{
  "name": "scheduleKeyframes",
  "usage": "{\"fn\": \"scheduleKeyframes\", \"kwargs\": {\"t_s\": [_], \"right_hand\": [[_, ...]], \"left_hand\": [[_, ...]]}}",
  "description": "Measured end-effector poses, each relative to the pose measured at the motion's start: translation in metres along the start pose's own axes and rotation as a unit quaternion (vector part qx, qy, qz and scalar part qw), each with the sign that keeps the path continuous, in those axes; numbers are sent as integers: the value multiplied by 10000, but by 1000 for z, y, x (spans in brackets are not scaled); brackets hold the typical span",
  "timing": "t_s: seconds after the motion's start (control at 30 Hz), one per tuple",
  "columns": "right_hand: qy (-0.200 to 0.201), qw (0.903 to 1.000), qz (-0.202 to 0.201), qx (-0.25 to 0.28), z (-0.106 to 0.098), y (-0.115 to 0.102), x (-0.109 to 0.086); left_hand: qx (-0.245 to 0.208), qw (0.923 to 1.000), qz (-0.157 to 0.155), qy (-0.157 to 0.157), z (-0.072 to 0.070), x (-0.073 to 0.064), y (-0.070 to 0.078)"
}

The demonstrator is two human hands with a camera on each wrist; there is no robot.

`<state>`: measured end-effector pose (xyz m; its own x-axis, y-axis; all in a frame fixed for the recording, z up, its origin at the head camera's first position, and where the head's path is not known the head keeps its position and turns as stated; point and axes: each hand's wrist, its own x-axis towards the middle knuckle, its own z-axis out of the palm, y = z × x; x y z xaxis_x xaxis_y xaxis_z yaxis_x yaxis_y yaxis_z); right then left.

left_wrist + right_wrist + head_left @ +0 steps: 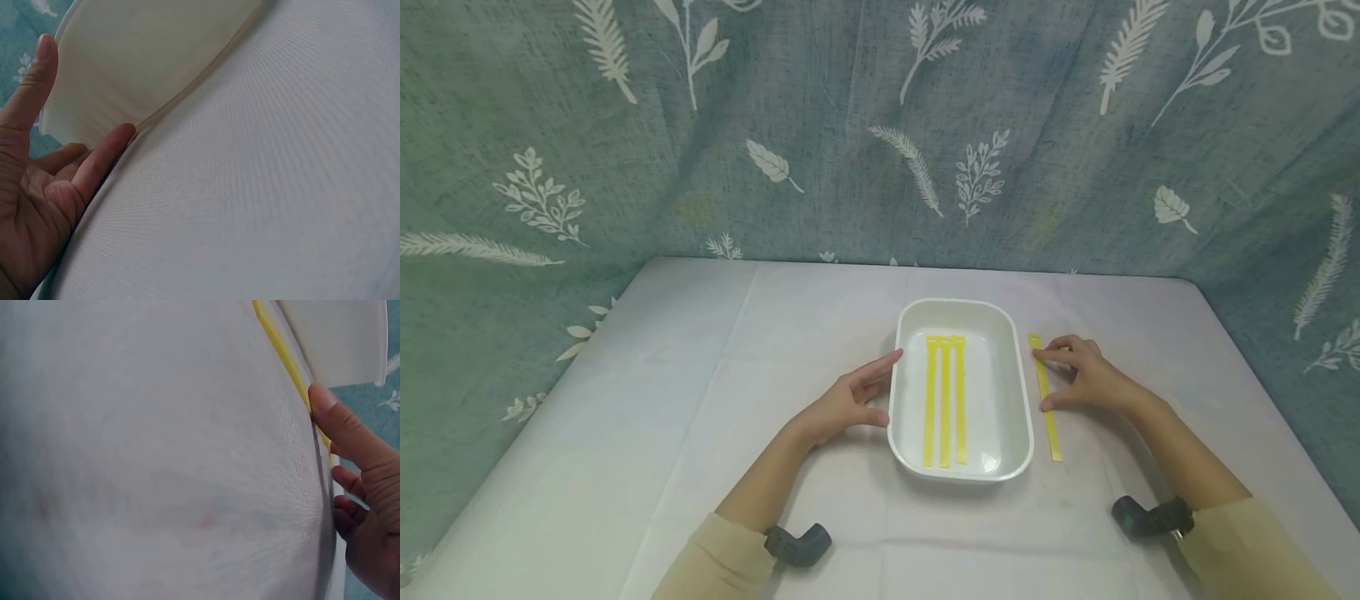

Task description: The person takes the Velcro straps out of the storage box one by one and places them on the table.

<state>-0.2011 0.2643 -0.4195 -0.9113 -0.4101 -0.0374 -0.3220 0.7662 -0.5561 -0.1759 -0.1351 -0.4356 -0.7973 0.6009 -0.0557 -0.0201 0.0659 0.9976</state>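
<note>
A white tray (1000,333) stands on the table, with three flat yellow cable ties (945,404) side by side inside, their wider slotted heads at the far end. Outside its right wall lies another yellow cable tie (1053,437), flat on the cloth and slightly slanted. My right hand (1086,379) touches this one with thumb and index fingertips, spread apart along its length. In the right wrist view the thumb tip sits right at the yellow cable tie (284,353). My left hand (842,406) is at the tray's left wall, fingers extended against it and thumb spread toward the near side.
A pale cloth (760,375) covers the table. Behind and along the sides hangs a green-blue curtain (820,100) with white leaf prints. Dark devices (801,546) are strapped on both wrists, over the near part of the table.
</note>
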Motion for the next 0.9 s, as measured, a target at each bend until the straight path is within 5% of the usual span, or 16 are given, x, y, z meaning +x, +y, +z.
{"fn": "scheduleKeyframes", "kwargs": {"t_s": [0.43,0.9], "right_hand": [[-215,9991,209,297,-4,3,4],[138,9970,22,755,-16,-8,5]], "left_hand": [[105,9999,31,6,0,-2,1],[71,9999,112,-30,-1,0,-1]]}}
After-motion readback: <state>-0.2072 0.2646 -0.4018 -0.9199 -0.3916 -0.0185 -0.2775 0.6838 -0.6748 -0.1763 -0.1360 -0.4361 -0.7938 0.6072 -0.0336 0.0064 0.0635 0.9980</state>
